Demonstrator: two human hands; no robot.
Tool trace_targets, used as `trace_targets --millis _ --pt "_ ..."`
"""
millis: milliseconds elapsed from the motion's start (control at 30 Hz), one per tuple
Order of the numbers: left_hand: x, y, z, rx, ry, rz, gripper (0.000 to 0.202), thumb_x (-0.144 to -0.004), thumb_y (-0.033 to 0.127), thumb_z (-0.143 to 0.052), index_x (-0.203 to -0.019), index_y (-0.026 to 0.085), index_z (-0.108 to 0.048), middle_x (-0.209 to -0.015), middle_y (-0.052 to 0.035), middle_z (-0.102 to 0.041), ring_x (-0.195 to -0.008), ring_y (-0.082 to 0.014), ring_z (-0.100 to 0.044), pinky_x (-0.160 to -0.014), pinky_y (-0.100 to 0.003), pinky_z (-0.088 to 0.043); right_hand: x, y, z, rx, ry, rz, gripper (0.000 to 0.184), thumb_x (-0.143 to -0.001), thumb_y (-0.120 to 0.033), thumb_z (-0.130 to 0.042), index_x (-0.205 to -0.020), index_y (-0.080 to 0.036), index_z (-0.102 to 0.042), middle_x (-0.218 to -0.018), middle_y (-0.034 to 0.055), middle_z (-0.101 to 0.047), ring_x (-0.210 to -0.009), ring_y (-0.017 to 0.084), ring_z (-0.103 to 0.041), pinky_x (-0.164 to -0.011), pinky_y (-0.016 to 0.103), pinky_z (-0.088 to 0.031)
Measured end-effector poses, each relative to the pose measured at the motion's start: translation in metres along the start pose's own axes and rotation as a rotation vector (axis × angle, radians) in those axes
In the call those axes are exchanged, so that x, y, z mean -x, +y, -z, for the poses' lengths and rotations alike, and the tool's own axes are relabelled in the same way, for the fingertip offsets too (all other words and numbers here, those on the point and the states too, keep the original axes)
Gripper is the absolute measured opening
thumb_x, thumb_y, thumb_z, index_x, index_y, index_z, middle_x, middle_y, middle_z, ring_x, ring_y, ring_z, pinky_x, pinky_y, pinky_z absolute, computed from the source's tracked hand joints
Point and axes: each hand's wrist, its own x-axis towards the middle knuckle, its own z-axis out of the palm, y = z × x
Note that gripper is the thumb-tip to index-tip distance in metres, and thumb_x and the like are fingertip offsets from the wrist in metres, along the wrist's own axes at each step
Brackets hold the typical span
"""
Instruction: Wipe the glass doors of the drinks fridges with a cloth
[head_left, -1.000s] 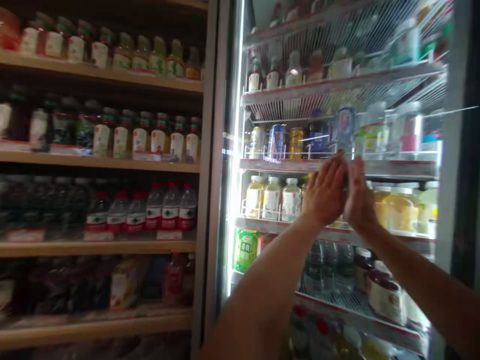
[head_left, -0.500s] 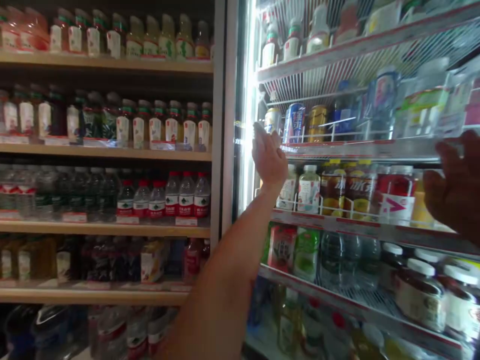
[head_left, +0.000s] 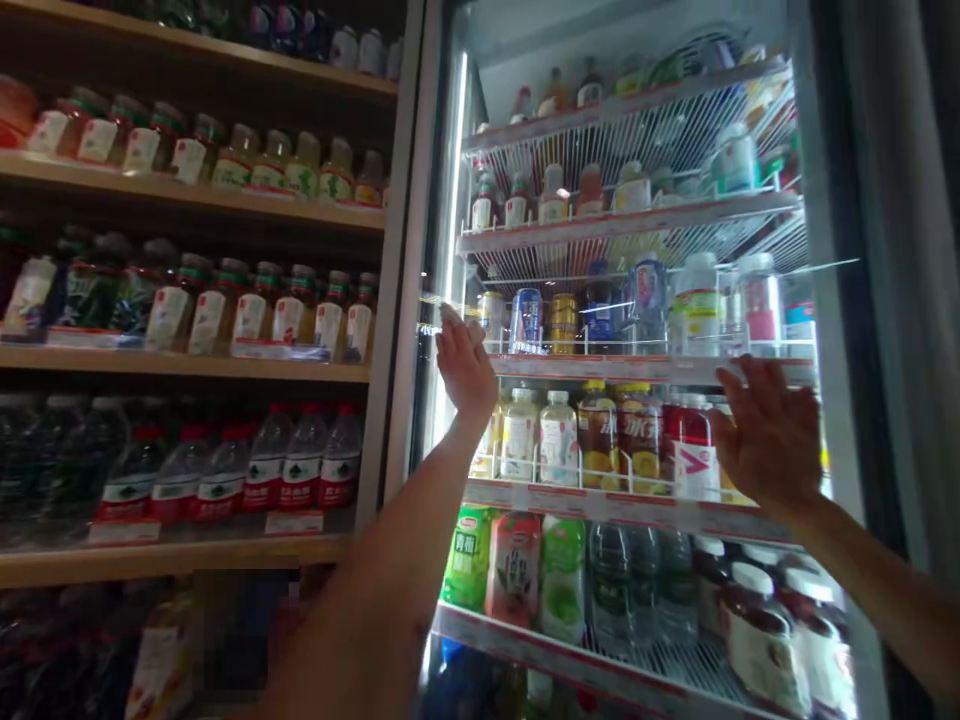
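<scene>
My left hand (head_left: 465, 365) is raised with its fingers stretched out, in front of the left side of a lit drinks fridge. A pale patch shows at its fingertips; whether it is a reflection or a thing I cannot tell. My right hand (head_left: 769, 430) is also held up, palm forward and fingers spread, before the fridge's right side. It partly covers a bottle of red drink (head_left: 694, 450). Neither hand appears to hold anything. Faint reflections suggest glass in front of the fridge shelves (head_left: 585, 500); whether the palms touch it is unclear.
A wooden shelf unit (head_left: 225, 365) with rows of bottles stands to the left. Inside the fridge are a blue can (head_left: 526, 320), a gold can (head_left: 563, 322), brown tea bottles (head_left: 598, 430) and dark jars with white lids (head_left: 757, 630). A dark panel (head_left: 900, 300) borders the right.
The view has turned right and widened, so the fridge's right side now shows. My right hand, dark at the edge before, has come fully into view. Both hands stay raised and open.
</scene>
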Motion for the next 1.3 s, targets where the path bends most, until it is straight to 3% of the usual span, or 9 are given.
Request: trace_targets --millis 167,233,433,667,900,967,1133,1200,1300 --pt "0.047 0.064 -0.023 0.097 -0.213 -0.483 0.043 -0.091 0.026 -0.029 -0.131 0.021 -0.044 -0.143 -0.0039 -0.040 -0.138 -0.0195 -0.022 -0.112 -0.043 -0.027 0.002 0.006 -0.005 0.009 0.024 0.043 0.051 -0.089 -0.040 -0.028 -0.132 -0.019 -0.044 -0.143 0.0094 -0.038 -0.136 0.021 -0.027 -0.111 0.042 -0.017" --pt "0.049 0.065 -0.021 0.107 -0.289 -0.579 0.043 -0.090 0.027 -0.030 -0.130 0.021 -0.045 -0.142 -0.0034 -0.041 -0.137 -0.0196 -0.025 -0.112 -0.042 -0.028 0.002 0.010 -0.007 0.015 0.017 0.040 0.051 -0.088 -0.040 -0.029 -0.132 -0.020 -0.044 -0.143 0.0096 -0.038 -0.136 0.021 -0.028 -0.111 0.043 -0.018" --pt "0.014 0.000 0.008 -0.026 -0.054 -0.007 0.049 -0.089 0.023 -0.028 -0.135 0.009 -0.037 -0.145 -0.0150 -0.034 -0.138 -0.0274 -0.022 -0.111 -0.052 -0.024 0.001 0.004 -0.002 -0.001 0.023 0.059 0.052 -0.088 -0.037 -0.031 -0.135 -0.018 -0.040 -0.143 0.0113 -0.037 -0.136 0.023 -0.026 -0.110 0.046 -0.018" --pt "0.055 0.048 -0.014 0.112 -0.305 -0.587 0.042 -0.090 0.026 -0.034 -0.130 0.022 -0.045 -0.142 -0.0046 -0.041 -0.138 -0.0191 -0.023 -0.112 -0.041 -0.026 0.002 0.010 -0.005 0.023 0.026 0.093 0.051 -0.088 -0.037 -0.031 -0.134 -0.017 -0.042 -0.143 0.0120 -0.038 -0.136 0.023 -0.026 -0.109 0.046 -0.019" --pt "0.018 -0.020 0.015 -0.045 -0.049 0.011 0.050 -0.088 0.021 -0.029 -0.136 0.008 -0.034 -0.145 -0.0166 -0.032 -0.139 -0.0273 -0.018 -0.112 -0.053 -0.018 0.001 0.006 -0.003 0.010 0.003 0.048 0.052 -0.087 -0.038 -0.031 -0.134 -0.018 -0.042 -0.143 0.0120 -0.037 -0.136 0.024 -0.026 -0.109 0.046 -0.018" --pt "0.032 0.000 0.007 -0.010 -0.095 -0.077 0.051 -0.088 0.021 -0.031 -0.137 0.010 -0.033 -0.146 -0.0150 -0.031 -0.139 -0.0268 -0.016 -0.113 -0.051 -0.019 0.002 0.006 -0.004 0.016 0.009 0.050 0.052 -0.088 -0.040 -0.028 -0.133 -0.018 -0.043 -0.143 0.0114 -0.038 -0.136 0.023 -0.026 -0.110 0.045 -0.017" --pt "0.069 0.055 -0.014 0.130 -0.326 -0.647 0.044 -0.090 0.027 -0.033 -0.132 0.024 -0.042 -0.142 -0.0034 -0.041 -0.137 -0.0197 -0.024 -0.112 -0.042 -0.027 0.003 0.011 -0.005 0.024 0.002 0.067 0.052 -0.089 -0.039 -0.027 -0.131 -0.016 -0.045 -0.143 0.0119 -0.038 -0.136 0.022 -0.026 -0.110 0.043 -0.017" --pt "0.061 0.043 -0.009 0.113 -0.307 -0.631 0.042 -0.090 0.028 -0.033 -0.130 0.020 -0.046 -0.141 -0.0063 -0.042 -0.136 -0.0205 -0.027 -0.112 -0.042 -0.027 0.003 0.011 -0.004 0.027 -0.008 0.056 0.052 -0.089 -0.039 -0.026 -0.131 -0.016 -0.046 -0.142 0.0115 -0.039 -0.136 0.022 -0.026 -0.110 0.042 -0.017" --pt "0.037 0.012 0.000 0.068 -0.171 -0.331 0.045 -0.090 0.026 -0.032 -0.132 0.014 -0.042 -0.143 -0.0111 -0.038 -0.137 -0.0228 -0.024 -0.113 -0.045 -0.024 0.003 0.009 -0.003 0.020 -0.032 0.023 0.052 -0.089 -0.040 -0.027 -0.132 -0.019 -0.045 -0.144 0.0099 -0.037 -0.137 0.022 -0.026 -0.110 0.043 -0.016"
